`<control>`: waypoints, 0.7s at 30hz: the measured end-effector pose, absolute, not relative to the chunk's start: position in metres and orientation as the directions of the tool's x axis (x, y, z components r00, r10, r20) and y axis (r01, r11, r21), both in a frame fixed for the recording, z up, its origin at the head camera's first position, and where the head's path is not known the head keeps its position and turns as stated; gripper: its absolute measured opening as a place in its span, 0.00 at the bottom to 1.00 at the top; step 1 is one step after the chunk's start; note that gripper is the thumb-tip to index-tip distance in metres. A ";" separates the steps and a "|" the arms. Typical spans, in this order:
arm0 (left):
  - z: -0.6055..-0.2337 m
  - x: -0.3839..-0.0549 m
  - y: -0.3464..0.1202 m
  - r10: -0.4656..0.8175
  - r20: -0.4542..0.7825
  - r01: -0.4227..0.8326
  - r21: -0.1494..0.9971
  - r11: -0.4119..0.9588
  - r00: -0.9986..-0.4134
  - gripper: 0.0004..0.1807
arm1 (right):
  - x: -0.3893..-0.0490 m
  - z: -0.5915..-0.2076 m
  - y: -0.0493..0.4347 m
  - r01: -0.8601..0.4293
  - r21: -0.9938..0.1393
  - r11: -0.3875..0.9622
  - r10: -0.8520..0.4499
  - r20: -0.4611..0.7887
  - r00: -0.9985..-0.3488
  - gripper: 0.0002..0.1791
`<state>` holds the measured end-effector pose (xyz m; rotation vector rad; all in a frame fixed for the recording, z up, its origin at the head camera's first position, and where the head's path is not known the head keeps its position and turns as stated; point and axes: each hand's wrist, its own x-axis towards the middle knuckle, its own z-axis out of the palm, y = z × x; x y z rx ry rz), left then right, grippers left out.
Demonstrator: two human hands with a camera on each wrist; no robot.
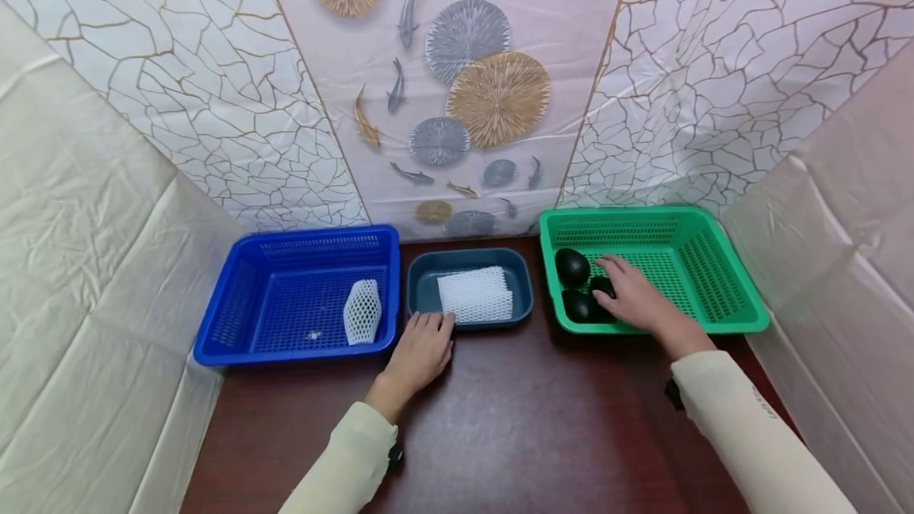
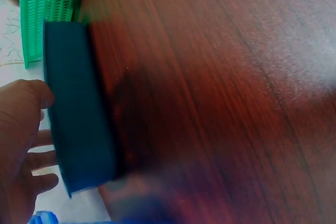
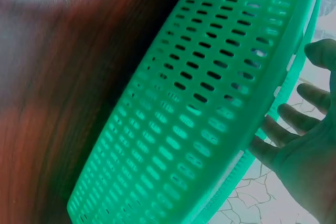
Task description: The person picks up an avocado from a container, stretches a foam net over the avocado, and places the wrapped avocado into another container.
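Inside the green basket (image 1: 728, 276), several dark, rounded fruits that look like avocados (image 1: 573, 267) lie at the left end. My right hand (image 1: 635, 296) hovers over them, fingers spread, and partly hides one. The right wrist view shows that hand (image 3: 310, 129) above the basket rim with nothing visible in its grasp. At the front left corner of a dark teal tray (image 1: 524, 312), my left hand (image 1: 420, 351) has relaxed fingers around the rim. White foam net sleeves (image 1: 474, 294) lie flat in this tray.
A blue basket (image 1: 214, 339) stands on the left, with a foam-netted piece (image 1: 362, 312) at its right side; what the net covers is hard to see. The brown wooden table (image 1: 500, 419) extends in front. Patterned cloth (image 1: 457, 101) hangs behind the containers.
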<state>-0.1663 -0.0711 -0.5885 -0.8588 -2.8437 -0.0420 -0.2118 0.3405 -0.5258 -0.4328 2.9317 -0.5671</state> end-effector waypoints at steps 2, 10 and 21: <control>-0.591 -0.167 -0.071 0.548 0.171 0.552 -0.027 0.833 -0.819 0.26 | -0.216 -0.526 0.342 -0.223 -0.389 0.894 -0.286 -0.111 -0.952 0.37; -0.598 -0.167 -0.071 0.548 0.202 0.551 -0.047 0.833 -0.812 0.22 | -0.230 -0.535 0.350 -0.077 -0.394 0.916 -0.205 -0.294 -0.933 0.44; -0.599 -0.169 -0.071 0.552 0.241 0.555 -0.062 0.830 -0.799 0.16 | -0.242 -0.544 0.359 -0.002 -0.370 0.929 -0.184 -0.457 -0.870 0.46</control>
